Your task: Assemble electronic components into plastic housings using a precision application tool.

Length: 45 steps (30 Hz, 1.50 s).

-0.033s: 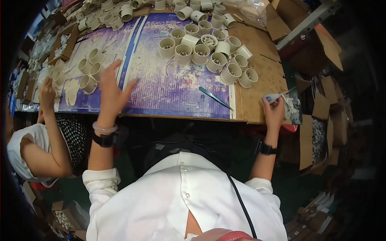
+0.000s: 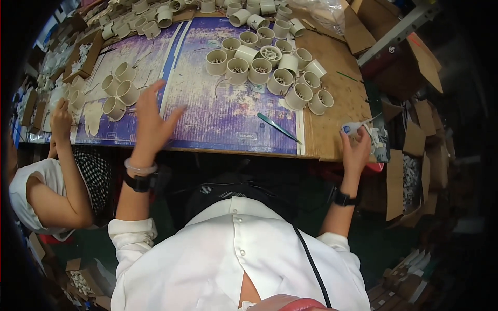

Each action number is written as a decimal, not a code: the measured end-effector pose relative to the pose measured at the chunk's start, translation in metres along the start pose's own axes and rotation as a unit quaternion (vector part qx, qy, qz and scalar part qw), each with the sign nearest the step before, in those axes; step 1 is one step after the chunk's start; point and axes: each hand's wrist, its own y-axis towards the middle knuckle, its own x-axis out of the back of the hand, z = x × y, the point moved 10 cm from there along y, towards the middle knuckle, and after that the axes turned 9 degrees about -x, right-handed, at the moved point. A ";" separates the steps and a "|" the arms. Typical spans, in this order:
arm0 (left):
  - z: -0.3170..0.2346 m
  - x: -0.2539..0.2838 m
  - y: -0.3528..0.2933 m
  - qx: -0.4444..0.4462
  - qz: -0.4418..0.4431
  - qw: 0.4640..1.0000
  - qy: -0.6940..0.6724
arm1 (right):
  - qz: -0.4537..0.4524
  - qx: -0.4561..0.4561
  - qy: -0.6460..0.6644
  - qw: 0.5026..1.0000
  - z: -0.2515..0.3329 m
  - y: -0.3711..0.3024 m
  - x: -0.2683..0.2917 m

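My left hand (image 2: 154, 122) is raised over the purple-and-white sheet (image 2: 207, 114), thumb and fingers spread, holding nothing. Nearest to it, on its left, stand several cream plastic cups (image 2: 127, 92). At the table's right edge, my right hand (image 2: 356, 154) has thumb and fingers around a small white squeeze bottle (image 2: 354, 127) with a thin nozzle and a blue mark. The bottle tilts, its nozzle toward the upper right. Left of that hand lie teal tweezers (image 2: 277, 127). Beyond them is a cluster of cream cups (image 2: 259, 69), several holding small dark and metallic parts.
More cups (image 2: 150, 30) crowd the table's far side. A co-worker's hand (image 2: 61, 116) is at work on the left. Open cardboard boxes (image 2: 395, 181) stand beside the table on the right, near a metal post (image 2: 394, 36). A whitish crumpled heap (image 2: 377, 139) lies by the bottle.
My left hand has shifted slightly right, still spread. My right hand has moved a little right and down, its fingers now lower on the squeeze bottle.
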 end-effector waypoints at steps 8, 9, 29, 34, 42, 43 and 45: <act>-0.034 -0.061 -0.017 -0.030 -0.023 0.992 -0.117 | 0.178 0.241 0.158 0.941 0.204 -0.024 0.014; -0.032 -0.065 -0.020 -0.021 -0.024 0.992 -0.119 | 0.202 0.269 0.170 0.926 0.228 -0.019 -0.003; -0.032 -0.063 -0.015 0.001 -0.035 0.986 -0.162 | 0.213 0.333 -0.154 0.905 0.314 0.053 -0.192; -0.020 -0.060 -0.025 0.030 -0.046 0.974 -0.222 | 0.290 0.226 0.223 0.903 0.322 0.034 -0.118; -0.049 -0.051 -0.012 0.036 -0.090 0.828 -0.553 | 0.648 -0.096 0.570 0.496 0.272 -0.105 -0.146; -0.057 -0.047 -0.010 0.021 -0.093 0.791 -0.604 | 0.651 -0.127 0.574 0.482 0.271 -0.118 -0.149; -0.062 -0.051 -0.009 0.056 -0.067 0.774 -0.627 | 0.653 -0.185 0.579 0.451 0.267 -0.139 -0.154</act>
